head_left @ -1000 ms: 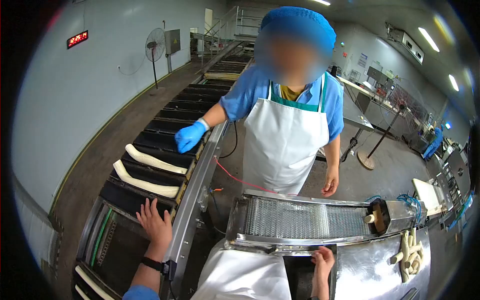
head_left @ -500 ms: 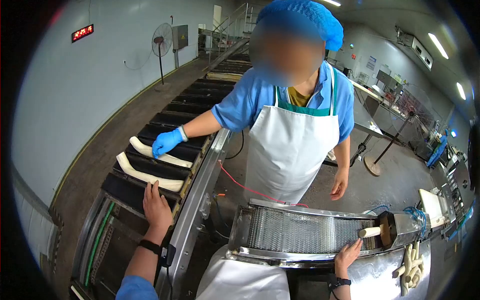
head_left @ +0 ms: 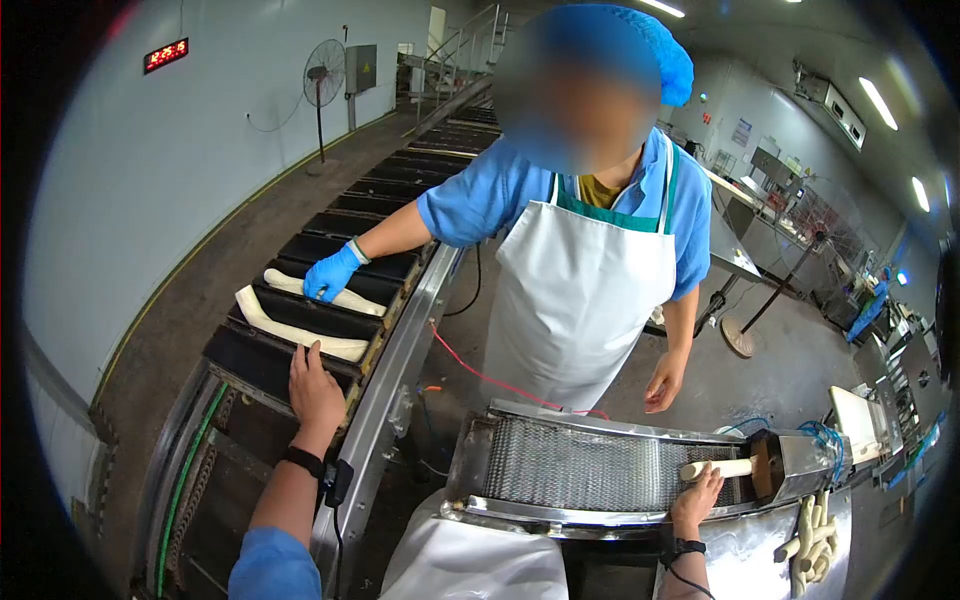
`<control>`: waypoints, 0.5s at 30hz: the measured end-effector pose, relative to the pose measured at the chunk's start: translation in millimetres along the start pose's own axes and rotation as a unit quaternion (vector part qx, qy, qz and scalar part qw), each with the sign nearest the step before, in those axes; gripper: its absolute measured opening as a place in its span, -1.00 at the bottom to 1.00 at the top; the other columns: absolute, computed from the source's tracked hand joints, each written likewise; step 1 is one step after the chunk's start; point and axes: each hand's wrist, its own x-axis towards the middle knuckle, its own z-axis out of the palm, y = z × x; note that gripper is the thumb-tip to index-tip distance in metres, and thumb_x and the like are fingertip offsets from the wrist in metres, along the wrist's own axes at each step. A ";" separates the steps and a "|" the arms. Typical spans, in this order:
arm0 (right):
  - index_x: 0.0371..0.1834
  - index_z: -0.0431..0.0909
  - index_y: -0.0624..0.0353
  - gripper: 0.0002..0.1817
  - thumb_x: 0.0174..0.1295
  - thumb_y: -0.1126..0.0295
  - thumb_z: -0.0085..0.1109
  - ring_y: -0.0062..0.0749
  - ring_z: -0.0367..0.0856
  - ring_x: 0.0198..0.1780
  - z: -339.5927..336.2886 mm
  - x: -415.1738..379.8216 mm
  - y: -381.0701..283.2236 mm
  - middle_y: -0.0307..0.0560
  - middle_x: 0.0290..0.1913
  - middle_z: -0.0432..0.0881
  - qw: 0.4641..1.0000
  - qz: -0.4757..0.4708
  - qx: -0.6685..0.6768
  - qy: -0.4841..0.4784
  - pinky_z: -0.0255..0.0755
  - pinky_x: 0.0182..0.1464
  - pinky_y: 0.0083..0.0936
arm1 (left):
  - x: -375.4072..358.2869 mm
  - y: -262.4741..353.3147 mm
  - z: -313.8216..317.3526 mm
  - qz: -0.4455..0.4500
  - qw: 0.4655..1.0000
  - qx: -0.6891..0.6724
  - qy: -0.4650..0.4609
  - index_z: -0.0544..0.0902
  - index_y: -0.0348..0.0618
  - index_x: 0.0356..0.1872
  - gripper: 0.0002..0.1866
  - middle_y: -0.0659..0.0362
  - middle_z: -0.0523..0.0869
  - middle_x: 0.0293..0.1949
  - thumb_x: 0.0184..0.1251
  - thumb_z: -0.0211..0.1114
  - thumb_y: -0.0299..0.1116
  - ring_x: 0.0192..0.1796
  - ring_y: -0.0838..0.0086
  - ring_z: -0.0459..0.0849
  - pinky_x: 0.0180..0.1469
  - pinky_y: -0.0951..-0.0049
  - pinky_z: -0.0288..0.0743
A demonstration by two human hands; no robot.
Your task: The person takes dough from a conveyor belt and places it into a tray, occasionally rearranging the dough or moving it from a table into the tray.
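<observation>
My left hand rests at the lower end of a long bent dough strip lying in a black tray; its fingers are apart and grip nothing. A co-worker's blue-gloved hand touches a second dough strip in the tray behind. At the right, my right hand is at the near edge of the mesh belt, its fingers spread beside a short dough roll that comes from the metal outlet.
The co-worker in a white apron stands across the belt. Several dough pieces lie piled on a steel table at lower right. A metal rail runs along the trays.
The dough roll has moved left out of the outlet and shows more of its length. The co-worker's gloved hand has shifted slightly, and the strip beneath it looks straighter.
</observation>
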 end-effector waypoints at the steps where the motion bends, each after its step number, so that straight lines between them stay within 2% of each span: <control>1: 0.47 0.33 0.11 -0.33 0.21 0.65 0.00 0.21 0.16 0.54 -4.6 0.8 -3.9 0.28 0.50 0.27 0.999 -0.038 -0.011 -0.006 0.09 0.53 -0.01 | 1.7 -3.1 0.0 0.000 1.000 -0.002 0.000 0.34 -0.16 0.41 -0.42 -0.18 0.29 0.46 0.35 0.18 -0.54 0.51 -0.04 0.24 0.50 0.03 0.19; 2: 0.38 0.41 0.12 -0.39 0.17 0.65 0.02 0.19 0.16 0.54 -3.0 3.6 -6.7 0.19 0.47 0.33 0.998 -0.057 0.017 -0.004 0.03 0.54 0.04 | 2.8 -7.0 -1.3 -0.025 1.000 0.009 -0.017 0.35 -0.16 0.41 -0.43 -0.17 0.29 0.46 0.36 0.19 -0.54 0.51 -0.03 0.25 0.49 0.04 0.20; 3: 0.38 0.41 0.12 -0.39 0.17 0.65 0.02 0.19 0.16 0.54 -7.9 6.0 -12.9 0.19 0.47 0.33 0.998 -0.058 0.017 -0.004 0.03 0.54 0.04 | 2.4 -8.2 -6.1 -0.049 0.998 0.021 -0.035 0.36 -0.15 0.40 -0.43 -0.16 0.30 0.46 0.36 0.19 -0.53 0.51 -0.02 0.25 0.49 0.04 0.21; 5: 0.27 0.46 0.13 -0.46 0.17 0.65 0.02 0.19 0.18 0.52 -21.2 6.3 -29.2 0.10 0.39 0.43 0.992 -0.109 0.007 -0.063 0.02 0.54 0.08 | -2.2 -9.6 -10.1 -0.050 0.998 0.025 -0.030 0.36 -0.14 0.40 -0.45 -0.14 0.30 0.46 0.37 0.19 -0.52 0.50 -0.02 0.26 0.48 0.04 0.24; 6: 0.19 0.50 0.13 -0.52 0.16 0.66 0.02 0.10 0.23 0.50 -18.2 7.5 -32.4 0.05 0.29 0.50 0.990 -0.125 0.030 -0.061 0.02 0.53 0.12 | -3.9 -12.7 -7.2 -0.050 0.998 0.015 -0.021 0.37 -0.14 0.39 -0.45 -0.14 0.30 0.46 0.38 0.18 -0.52 0.50 -0.02 0.25 0.48 0.04 0.24; 7: 0.19 0.50 0.13 -0.52 0.16 0.66 0.02 0.10 0.23 0.50 -12.3 10.4 -32.5 0.05 0.29 0.50 0.990 -0.125 0.031 -0.058 0.02 0.53 0.12 | -5.8 -15.3 -5.5 -0.050 0.999 0.005 -0.011 0.37 -0.13 0.39 -0.46 -0.13 0.30 0.46 0.39 0.18 -0.51 0.50 -0.01 0.25 0.48 0.04 0.24; 9: 0.13 0.53 0.12 -0.59 0.17 0.58 0.09 0.01 0.28 0.48 -12.4 12.4 -34.4 0.03 0.23 0.54 0.980 -0.175 0.023 -0.090 0.05 0.52 0.11 | -8.3 -21.1 -4.7 -0.045 0.999 0.004 -0.006 0.38 -0.14 0.39 -0.48 -0.12 0.30 0.46 0.42 0.16 -0.47 0.50 -0.01 0.25 0.48 0.04 0.23; 10: 0.06 0.57 0.09 -0.66 0.19 0.44 0.19 -0.10 0.37 0.42 -20.7 13.4 -33.6 -0.02 0.17 0.58 0.972 -0.212 -0.019 -0.094 0.10 0.48 0.18 | -9.8 -24.8 -5.0 -0.044 0.999 -0.003 -0.003 0.38 -0.13 0.39 -0.49 -0.12 0.30 0.46 0.43 0.16 -0.45 0.51 -0.01 0.25 0.48 0.04 0.22; 11: 0.06 0.57 0.09 -0.66 0.19 0.44 0.19 -0.10 0.37 0.42 -29.4 15.3 -32.5 -0.02 0.17 0.58 0.972 -0.213 -0.022 -0.092 0.10 0.48 0.18 | -11.8 -27.6 -5.4 -0.043 0.999 -0.010 0.001 0.39 -0.13 0.39 -0.50 -0.11 0.30 0.46 0.45 0.15 -0.44 0.51 -0.02 0.24 0.48 0.03 0.22; 13: -0.01 0.60 0.05 -0.72 0.19 0.37 0.22 -0.10 0.45 0.32 -58.6 13.4 -42.0 -0.08 0.11 0.61 0.950 -0.240 -0.112 -0.168 0.21 0.38 0.22 | -18.3 -27.0 -15.7 -0.034 0.999 -0.006 0.005 0.39 -0.12 0.39 -0.51 -0.11 0.30 0.46 0.46 0.14 -0.41 0.51 -0.01 0.23 0.49 0.02 0.20; 14: -0.11 0.63 0.04 -0.77 0.15 0.36 0.26 -0.13 0.51 0.22 -61.6 11.2 -43.5 -0.07 0.02 0.62 0.951 -0.239 -0.118 -0.157 0.32 0.25 0.20 | -21.1 -28.0 -21.3 -0.026 1.000 0.002 0.010 0.39 -0.11 0.39 -0.52 -0.10 0.30 0.47 0.48 0.13 -0.39 0.52 -0.01 0.22 0.49 0.01 0.18; 15: -0.11 0.63 0.04 -0.77 0.15 0.36 0.26 -0.13 0.51 0.22 -67.6 5.9 -47.2 -0.07 0.02 0.62 0.950 -0.243 -0.121 -0.156 0.32 0.25 0.20 | -23.6 -28.8 -25.5 -0.032 0.999 0.001 0.009 0.39 -0.11 0.39 -0.52 -0.10 0.30 0.47 0.48 0.13 -0.39 0.52 -0.01 0.22 0.49 0.01 0.18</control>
